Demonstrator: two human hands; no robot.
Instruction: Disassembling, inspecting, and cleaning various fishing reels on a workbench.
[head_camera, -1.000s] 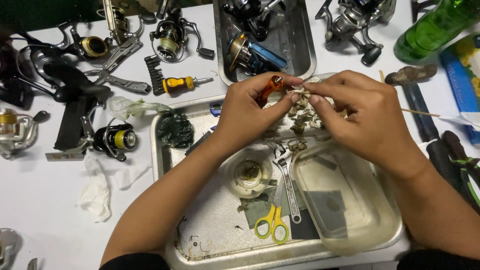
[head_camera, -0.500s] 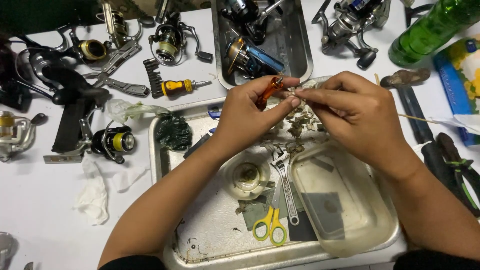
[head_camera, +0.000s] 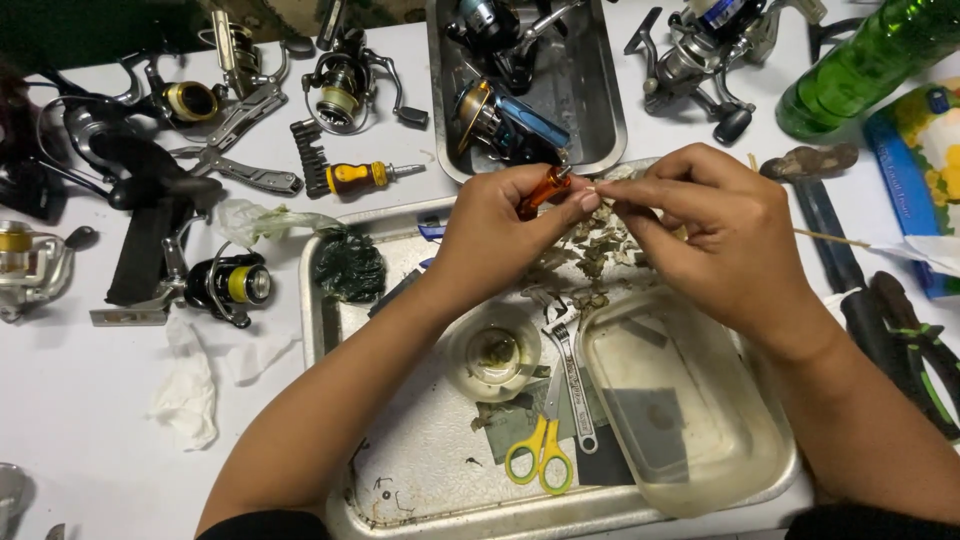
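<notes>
A white table (head_camera: 90, 470) carries a steel tray (head_camera: 420, 490) in the middle, with a second tray (head_camera: 590, 110) behind it holding a blue reel (head_camera: 510, 120). In the near tray sit a clear tub (head_camera: 690, 420), a round cup (head_camera: 493, 352), a wrench (head_camera: 570, 375) and yellow scissors (head_camera: 540, 455). A green bottle (head_camera: 860, 65) lies at the far right, a silver reel (head_camera: 700, 50) near it, and a yellow-spooled reel (head_camera: 235, 285) left of the tray, by a white tissue (head_camera: 185, 390). Both hands meet above the tray's far edge. The left hand (head_camera: 500, 240) has its fingers closed around an orange-handled screwdriver (head_camera: 543, 187), tip pointing up right. The right hand (head_camera: 715, 240) pinches thumb and forefinger tight against a small part at the screwdriver's tip; the part itself is too hidden to make out. Compared with half a second ago, the hands sit almost the same, the right fingertips pressed a little closer to the left thumb; the tray's contents have not shifted.
</notes>
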